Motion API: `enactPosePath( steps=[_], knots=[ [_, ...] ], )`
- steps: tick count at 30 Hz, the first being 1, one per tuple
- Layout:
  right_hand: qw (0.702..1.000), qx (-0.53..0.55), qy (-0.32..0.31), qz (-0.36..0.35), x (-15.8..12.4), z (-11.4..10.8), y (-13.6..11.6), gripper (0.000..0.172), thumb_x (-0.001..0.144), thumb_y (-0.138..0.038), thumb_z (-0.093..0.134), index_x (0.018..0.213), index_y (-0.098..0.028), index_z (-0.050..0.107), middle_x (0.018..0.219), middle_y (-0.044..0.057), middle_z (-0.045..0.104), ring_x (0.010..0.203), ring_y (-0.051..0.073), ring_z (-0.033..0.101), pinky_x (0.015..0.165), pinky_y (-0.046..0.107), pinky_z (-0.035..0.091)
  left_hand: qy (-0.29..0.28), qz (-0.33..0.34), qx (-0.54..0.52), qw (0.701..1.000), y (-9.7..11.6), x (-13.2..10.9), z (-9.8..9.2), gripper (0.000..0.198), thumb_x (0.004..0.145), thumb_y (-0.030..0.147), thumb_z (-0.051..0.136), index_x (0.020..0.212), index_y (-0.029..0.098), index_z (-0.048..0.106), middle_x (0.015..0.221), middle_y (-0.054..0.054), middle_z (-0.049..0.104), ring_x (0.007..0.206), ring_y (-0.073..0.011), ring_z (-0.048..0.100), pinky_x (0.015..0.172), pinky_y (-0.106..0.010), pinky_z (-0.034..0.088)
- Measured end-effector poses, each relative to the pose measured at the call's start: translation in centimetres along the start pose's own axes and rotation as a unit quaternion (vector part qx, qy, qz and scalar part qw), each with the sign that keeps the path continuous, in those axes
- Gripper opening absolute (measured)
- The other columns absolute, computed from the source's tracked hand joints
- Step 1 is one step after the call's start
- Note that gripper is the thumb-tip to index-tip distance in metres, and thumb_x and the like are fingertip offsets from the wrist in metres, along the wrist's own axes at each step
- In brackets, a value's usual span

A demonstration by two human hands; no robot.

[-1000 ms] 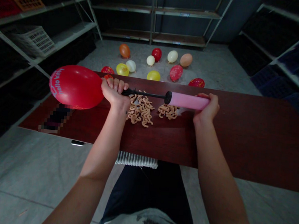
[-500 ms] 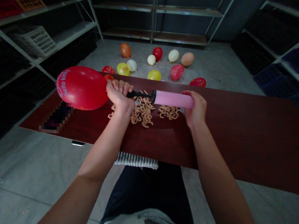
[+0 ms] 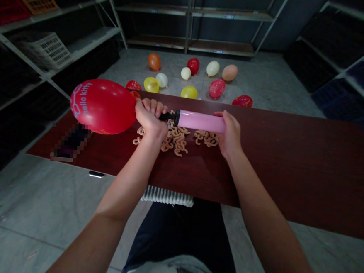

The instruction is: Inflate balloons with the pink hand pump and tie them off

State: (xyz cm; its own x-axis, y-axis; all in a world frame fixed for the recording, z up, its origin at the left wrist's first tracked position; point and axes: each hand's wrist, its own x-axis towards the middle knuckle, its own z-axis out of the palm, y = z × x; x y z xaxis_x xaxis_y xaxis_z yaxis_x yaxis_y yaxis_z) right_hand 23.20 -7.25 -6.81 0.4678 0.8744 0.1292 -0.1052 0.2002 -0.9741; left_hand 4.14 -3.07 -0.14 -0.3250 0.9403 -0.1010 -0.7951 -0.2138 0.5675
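My left hand point(image 3: 150, 117) is closed in a fist around the neck of a red balloon point(image 3: 104, 106) with white lettering, at the black nozzle end of a hand pump. The balloon is inflated and sticks out to the left over the dark red table point(image 3: 292, 161). My right hand point(image 3: 230, 133) is wrapped round the right end of the pink pump barrel point(image 3: 198, 121), which is pushed close to my left fist. Under the pump lies a heap of several pale uninflated balloons point(image 3: 177, 139).
A dark flat object, pixelated point(image 3: 71, 143), lies on the table's left part. Beyond the table, several inflated balloons point(image 3: 189, 76) in red, yellow, white and orange lie on the concrete floor. Metal shelving lines the left, back and right walls; a white crate point(image 3: 43, 50) sits on the left shelf.
My right hand has pushed the pink barrel leftwards along the black rod, which is now almost wholly hidden. The red balloon has stayed in my left hand and looks slightly fuller.
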Motion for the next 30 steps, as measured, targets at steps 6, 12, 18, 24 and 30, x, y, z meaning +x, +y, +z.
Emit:
enactPosePath(
  steps=[6, 12, 18, 24, 30],
  knots=[
    [0.994, -0.064, 0.069, -0.047, 0.2, 0.0, 0.4, 0.04, 0.084, -0.058, 0.054, 0.071, -0.022, 0.067, 0.077, 0.001, 0.066, 0.073, 0.014, 0.061, 0.063, 0.026, 0.045, -0.01, -0.002, -0.024, 1.0, -0.3, 0.0, 0.1, 0.045, 0.1, 0.026, 0.036, 0.058, 0.021, 0.02, 0.05, 0.006, 0.016, 0.039, -0.0087, 0.016, 0.042, -0.025, 0.026],
    [0.985, -0.083, 0.124, -0.085, 0.1, 0.2, -0.1, 0.035, 0.085, -0.046, 0.053, 0.067, -0.021, 0.069, 0.07, 0.001, 0.067, 0.07, 0.015, 0.061, 0.065, 0.027, 0.044, 0.002, -0.006, 0.003, 1.0, -0.1, 0.1, 0.3, 0.046, 0.103, 0.031, 0.033, 0.061, 0.02, 0.017, 0.05, 0.006, 0.015, 0.039, -0.0087, 0.017, 0.043, -0.024, 0.026],
    [0.975, -0.084, 0.185, -0.089, 0.9, -1.0, -0.4, 0.032, 0.083, -0.04, 0.051, 0.064, -0.021, 0.068, 0.068, 0.0, 0.067, 0.068, 0.016, 0.062, 0.063, 0.029, 0.045, 0.003, -0.002, -0.01, 1.0, 0.5, 0.6, 0.1, 0.043, 0.101, 0.023, 0.031, 0.06, 0.02, 0.017, 0.051, 0.006, 0.014, 0.039, -0.0086, 0.015, 0.044, -0.023, 0.026],
    [0.964, -0.085, 0.234, -0.096, 2.0, -2.7, -0.7, 0.032, 0.083, -0.04, 0.05, 0.063, -0.022, 0.067, 0.066, 0.001, 0.065, 0.066, 0.018, 0.062, 0.06, 0.031, 0.045, -0.014, 0.016, -0.027, 0.999, 0.8, 1.5, -0.4, 0.044, 0.097, 0.018, 0.034, 0.057, 0.021, 0.017, 0.049, 0.005, 0.015, 0.039, -0.0099, 0.014, 0.044, -0.026, 0.026],
    [0.948, -0.114, 0.278, -0.104, 4.0, -5.7, 0.4, 0.038, 0.088, -0.045, 0.044, 0.062, -0.027, 0.065, 0.066, 0.003, 0.065, 0.067, 0.022, 0.064, 0.055, 0.035, 0.045, 0.006, 0.006, -0.037, 0.999, 1.3, 1.5, -0.2, 0.042, 0.099, 0.017, 0.03, 0.06, 0.02, 0.017, 0.05, 0.006, 0.015, 0.039, -0.0089, 0.015, 0.044, -0.024, 0.026]
  ],
)
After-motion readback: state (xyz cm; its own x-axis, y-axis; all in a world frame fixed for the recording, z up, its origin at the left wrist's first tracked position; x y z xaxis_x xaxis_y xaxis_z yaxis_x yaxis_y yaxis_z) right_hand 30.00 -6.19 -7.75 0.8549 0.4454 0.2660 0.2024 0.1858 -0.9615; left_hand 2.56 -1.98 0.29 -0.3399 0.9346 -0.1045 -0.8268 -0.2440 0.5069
